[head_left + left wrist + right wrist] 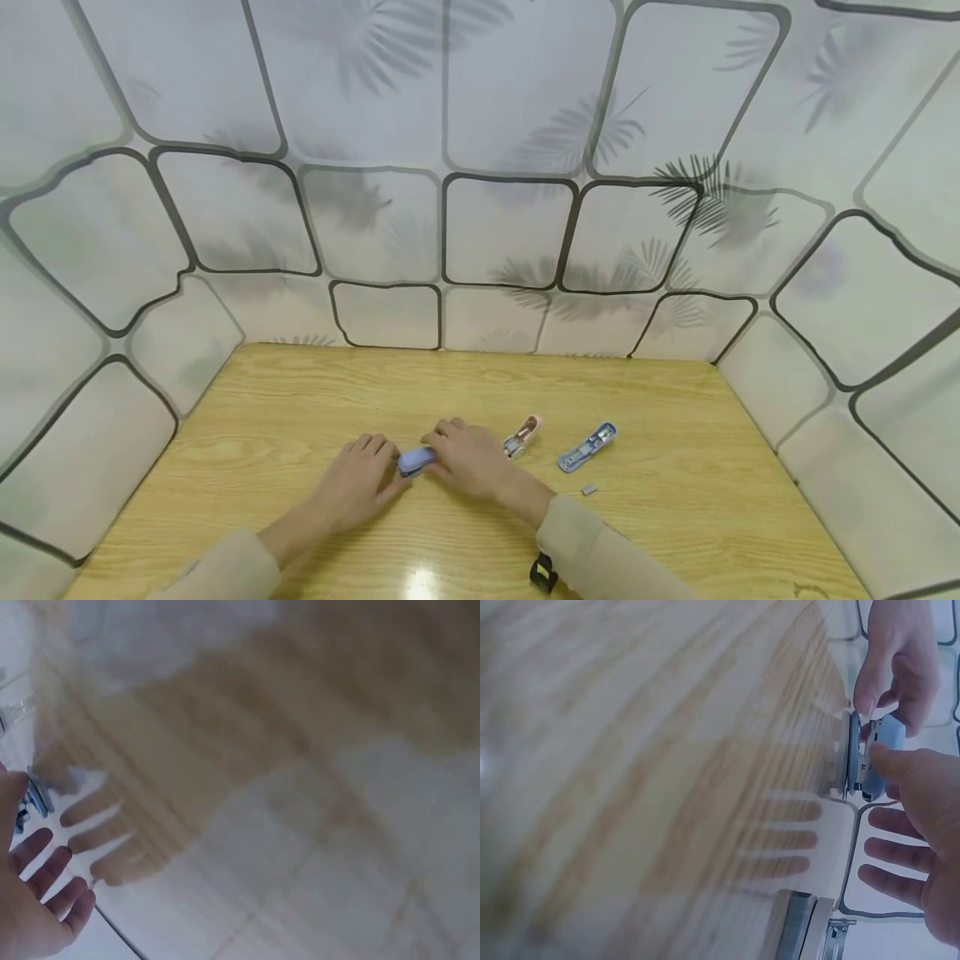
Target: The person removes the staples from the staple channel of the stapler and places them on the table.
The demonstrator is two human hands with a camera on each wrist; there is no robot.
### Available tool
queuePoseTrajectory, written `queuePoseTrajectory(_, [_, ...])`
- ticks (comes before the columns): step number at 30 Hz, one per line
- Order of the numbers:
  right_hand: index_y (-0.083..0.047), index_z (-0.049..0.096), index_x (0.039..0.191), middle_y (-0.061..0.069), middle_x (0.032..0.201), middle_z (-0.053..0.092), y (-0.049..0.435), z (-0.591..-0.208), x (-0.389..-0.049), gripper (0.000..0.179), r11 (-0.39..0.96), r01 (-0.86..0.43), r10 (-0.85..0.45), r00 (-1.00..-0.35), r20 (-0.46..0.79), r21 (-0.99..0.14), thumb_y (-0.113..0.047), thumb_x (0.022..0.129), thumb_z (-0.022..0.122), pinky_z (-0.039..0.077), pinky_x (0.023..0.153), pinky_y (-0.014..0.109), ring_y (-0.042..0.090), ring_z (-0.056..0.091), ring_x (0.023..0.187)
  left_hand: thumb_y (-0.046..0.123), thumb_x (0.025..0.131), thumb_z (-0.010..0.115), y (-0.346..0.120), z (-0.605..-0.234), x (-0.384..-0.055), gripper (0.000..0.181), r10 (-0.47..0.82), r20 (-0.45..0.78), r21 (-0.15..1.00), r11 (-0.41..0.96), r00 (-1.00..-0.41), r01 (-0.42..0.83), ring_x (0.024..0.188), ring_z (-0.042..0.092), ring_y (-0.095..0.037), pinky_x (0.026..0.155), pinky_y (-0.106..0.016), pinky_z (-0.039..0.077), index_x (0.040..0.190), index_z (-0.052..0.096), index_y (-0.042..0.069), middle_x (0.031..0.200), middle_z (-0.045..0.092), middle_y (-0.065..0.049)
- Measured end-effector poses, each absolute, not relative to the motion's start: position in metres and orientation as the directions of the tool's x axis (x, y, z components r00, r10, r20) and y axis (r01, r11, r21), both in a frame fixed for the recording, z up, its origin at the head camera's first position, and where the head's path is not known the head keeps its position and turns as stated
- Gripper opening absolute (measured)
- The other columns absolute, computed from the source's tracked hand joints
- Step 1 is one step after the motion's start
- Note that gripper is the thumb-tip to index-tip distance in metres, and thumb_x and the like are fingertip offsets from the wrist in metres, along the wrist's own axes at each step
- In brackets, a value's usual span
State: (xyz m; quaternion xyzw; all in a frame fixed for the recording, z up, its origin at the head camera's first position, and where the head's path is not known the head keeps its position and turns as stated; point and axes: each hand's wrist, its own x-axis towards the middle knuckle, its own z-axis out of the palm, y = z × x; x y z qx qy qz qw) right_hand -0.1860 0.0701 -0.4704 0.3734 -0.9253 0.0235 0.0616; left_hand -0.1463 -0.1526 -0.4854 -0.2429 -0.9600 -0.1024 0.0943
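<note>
A light blue stapler (416, 460) is held low over the wooden table between both hands, its base on the table side in the right wrist view. My left hand (356, 481) pinches its left end with thumb and index finger. On the other end, my right hand (468, 458) grips with thumb and index finger, while its remaining fingers (896, 855) stand spread apart. The left wrist view shows the left hand (45, 900) at the edge, with the stapler (36, 796) partly hidden behind the thumb.
Right of the hands, a pink stapler (522, 437) and an opened blue stapler (587, 447) lie on the table (300, 392). A small grey staple strip (589, 489) is nearby. Beside the right sleeve sits a black object (543, 572). Patterned curtains (495, 233) surround the table's back and sides.
</note>
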Motion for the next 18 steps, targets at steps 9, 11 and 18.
queuePoseTrajectory(9, [-0.025, 0.068, 0.132, -0.006, 0.118, 0.071, 0.061, -0.470, -0.187, 0.039, 0.660, -0.728, -0.750, -0.652, 0.108, 0.187, -0.051, 0.104, 0.061, 0.058, 0.081, 0.021, 0.010, 0.067, 0.104, 0.035, 0.093, 0.080, -0.149, -0.493, -0.145, 0.029, 0.404, 0.280, 0.162, 0.874, -0.871, 0.458, 0.101, 0.063, -0.024, 0.092, -0.044, 0.057, 0.102, 0.069, 0.010, 0.105, 0.068, -0.005])
queuePoseTrajectory(11, [-0.026, 0.068, 0.130, -0.007, 0.118, 0.071, 0.059, -0.470, -0.186, 0.037, 0.643, -0.727, -0.762, -0.640, 0.101, 0.240, -0.051, 0.104, 0.059, 0.058, 0.078, 0.021, 0.010, 0.067, 0.104, 0.035, 0.093, 0.080, -0.149, -0.494, -0.146, 0.029, 0.404, 0.288, 0.153, 0.875, -0.868, 0.458, 0.101, 0.063, -0.024, 0.092, -0.044, 0.057, 0.101, 0.070, 0.009, 0.104, 0.068, -0.005])
queuePoseTrajectory(18, [-0.029, 0.069, 0.125, -0.008, 0.117, 0.070, 0.055, -0.470, -0.186, 0.033, 0.630, -0.710, -0.764, -0.639, 0.090, 0.315, -0.051, 0.104, 0.060, 0.055, 0.075, 0.021, 0.009, 0.066, 0.104, 0.035, 0.092, 0.081, -0.145, -0.494, -0.147, 0.028, 0.407, 0.309, 0.142, 0.874, -0.860, 0.464, 0.104, 0.064, -0.027, 0.095, -0.047, 0.058, 0.095, 0.069, 0.010, 0.103, 0.069, -0.006])
